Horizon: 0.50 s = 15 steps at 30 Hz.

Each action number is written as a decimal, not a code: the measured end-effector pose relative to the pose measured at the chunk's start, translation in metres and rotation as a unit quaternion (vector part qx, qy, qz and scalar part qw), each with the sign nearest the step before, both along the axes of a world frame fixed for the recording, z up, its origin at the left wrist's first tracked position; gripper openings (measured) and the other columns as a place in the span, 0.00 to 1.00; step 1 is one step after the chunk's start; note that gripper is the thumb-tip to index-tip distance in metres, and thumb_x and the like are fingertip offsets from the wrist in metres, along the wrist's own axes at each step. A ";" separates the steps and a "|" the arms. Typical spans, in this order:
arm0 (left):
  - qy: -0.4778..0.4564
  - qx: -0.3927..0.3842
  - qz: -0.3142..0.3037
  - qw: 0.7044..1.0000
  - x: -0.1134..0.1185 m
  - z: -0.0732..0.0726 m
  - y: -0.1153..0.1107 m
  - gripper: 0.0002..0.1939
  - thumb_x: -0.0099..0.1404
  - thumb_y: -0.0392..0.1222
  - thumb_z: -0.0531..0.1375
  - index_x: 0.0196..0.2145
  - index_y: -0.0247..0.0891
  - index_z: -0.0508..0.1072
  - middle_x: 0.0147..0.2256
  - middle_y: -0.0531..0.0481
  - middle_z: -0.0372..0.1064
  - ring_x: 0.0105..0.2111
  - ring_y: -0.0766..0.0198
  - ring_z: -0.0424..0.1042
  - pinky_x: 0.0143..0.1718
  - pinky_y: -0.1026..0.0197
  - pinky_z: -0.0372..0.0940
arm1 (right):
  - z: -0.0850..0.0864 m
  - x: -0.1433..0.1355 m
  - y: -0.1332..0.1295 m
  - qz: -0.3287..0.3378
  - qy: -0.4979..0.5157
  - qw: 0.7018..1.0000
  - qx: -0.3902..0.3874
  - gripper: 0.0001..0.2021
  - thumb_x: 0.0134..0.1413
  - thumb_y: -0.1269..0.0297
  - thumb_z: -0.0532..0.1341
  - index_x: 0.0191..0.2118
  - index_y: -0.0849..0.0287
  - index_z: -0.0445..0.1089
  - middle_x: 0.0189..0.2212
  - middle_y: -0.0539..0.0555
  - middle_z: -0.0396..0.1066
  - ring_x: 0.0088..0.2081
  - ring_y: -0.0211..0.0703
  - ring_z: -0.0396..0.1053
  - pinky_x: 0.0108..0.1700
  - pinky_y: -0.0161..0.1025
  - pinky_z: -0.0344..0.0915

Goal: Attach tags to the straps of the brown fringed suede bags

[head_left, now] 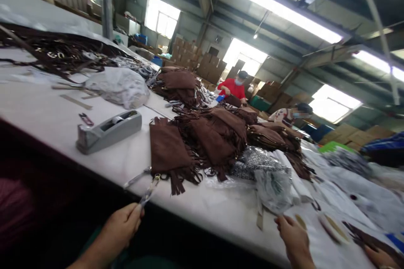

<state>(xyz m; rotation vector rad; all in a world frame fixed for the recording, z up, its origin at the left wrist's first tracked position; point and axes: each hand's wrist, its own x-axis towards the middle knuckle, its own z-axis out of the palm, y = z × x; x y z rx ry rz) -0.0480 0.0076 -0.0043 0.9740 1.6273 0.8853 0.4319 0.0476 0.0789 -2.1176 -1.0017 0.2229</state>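
My left hand [122,225] is closed round a strap [147,195] that looks wrapped in pale, shiny film. A gold-coloured clasp joins this strap to a brown fringed bag [168,145] lying flat at the table's front edge. Over to the right, my right hand [293,235] hovers above the tabletop with thumb and fingers pinched together; whatever may be between them is too small to make out. Just behind it lies a clear plastic bag [274,189], and a tape roll [333,227] is beside it.
A grey tape dispenser [109,130] stands left of the bag. Behind are piles of brown fringed bags [214,134] and dark straps [63,50]. Another person's hand [380,256] shows at the lower right. Two co-workers, one in a red top [232,88], are across the table.
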 end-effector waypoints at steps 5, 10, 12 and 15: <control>0.090 0.042 -0.037 0.994 0.005 0.008 -0.003 0.23 0.64 0.60 0.45 0.27 0.41 0.65 0.18 0.57 0.55 0.18 0.65 0.56 0.20 0.62 0.52 | -0.018 -0.135 -0.012 0.323 0.158 0.931 -0.059 0.17 0.50 0.49 0.61 0.24 0.59 0.72 0.19 0.52 0.69 0.23 0.40 0.65 0.26 0.36 0.60; 0.205 0.084 -0.069 0.973 0.002 0.012 -0.006 0.19 0.68 0.51 0.43 0.24 0.42 0.63 0.21 0.52 0.62 0.23 0.61 0.64 0.27 0.59 0.54 | -0.021 -0.287 -0.009 0.482 0.231 0.834 -0.134 0.09 0.50 0.62 0.61 0.23 0.60 0.70 0.19 0.48 0.68 0.23 0.35 0.62 0.27 0.32 0.57; 0.215 0.072 -0.085 0.970 0.001 0.018 -0.007 0.19 0.69 0.48 0.42 0.26 0.42 0.64 0.24 0.50 0.66 0.25 0.60 0.66 0.29 0.59 0.55 | -0.024 -0.319 -0.002 0.490 0.249 0.822 -0.149 0.08 0.48 0.64 0.62 0.22 0.61 0.70 0.18 0.47 0.67 0.22 0.34 0.61 0.26 0.31 0.56; 0.231 0.047 -0.098 0.967 0.000 0.024 -0.008 0.18 0.70 0.44 0.42 0.28 0.42 0.65 0.26 0.48 0.69 0.28 0.59 0.69 0.31 0.59 0.55 | -0.035 -0.340 0.008 0.483 0.249 0.824 -0.162 0.08 0.46 0.67 0.64 0.20 0.61 0.69 0.16 0.45 0.64 0.21 0.33 0.59 0.25 0.31 0.55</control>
